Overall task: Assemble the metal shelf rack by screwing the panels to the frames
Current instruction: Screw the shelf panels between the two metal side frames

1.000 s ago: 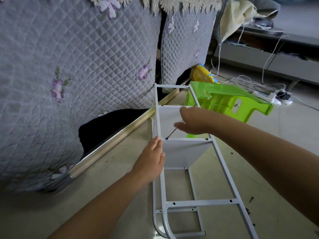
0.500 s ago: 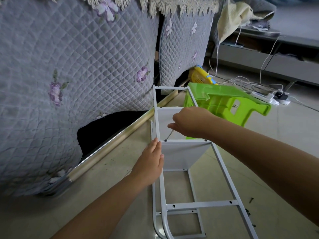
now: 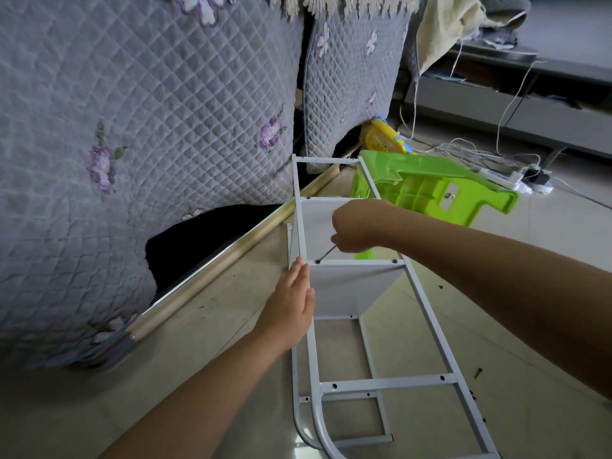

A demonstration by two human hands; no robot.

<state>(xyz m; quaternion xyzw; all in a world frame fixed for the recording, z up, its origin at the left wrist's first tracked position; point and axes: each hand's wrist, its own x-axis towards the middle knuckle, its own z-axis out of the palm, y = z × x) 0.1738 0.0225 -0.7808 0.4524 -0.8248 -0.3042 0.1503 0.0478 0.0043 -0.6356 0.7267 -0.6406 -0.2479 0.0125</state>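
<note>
Head view: the white metal shelf rack point(image 3: 334, 329) lies on its side on the tiled floor point(image 3: 516, 326), just beside a sofa draped in a grey quilted cover point(image 3: 132, 127) with purple flowers. Its upper side frame point(image 3: 427, 313) is a ladder of thin white tube with three cross rungs and a curved near end; a second frame shows below it. Two flat white panels stand on edge between the frames, one under the middle rung point(image 3: 347, 286) and one under the far rung. The rack's long axis runs away from the camera, from the bottom edge up toward the sofa and a tipped lime-green plastic stool point(image 3: 430, 190).

The left hand point(image 3: 291, 303) lies flat with straight fingers pressed against the outside of the left rail, fingertips at the joint with the middle rung, the forearm reaching in from lower left. The right hand point(image 3: 357, 226) comes in from the right, knuckles up, fingers curled round a screwdriver point(image 3: 326, 255) whose thin shaft slants down and left to a dark screw hole at the left end of the middle rung.

Loose dark screws point(image 3: 479, 372) lie on the floor right of the rack. A white power strip point(image 3: 506, 177) with cables sits beyond the stool.
</note>
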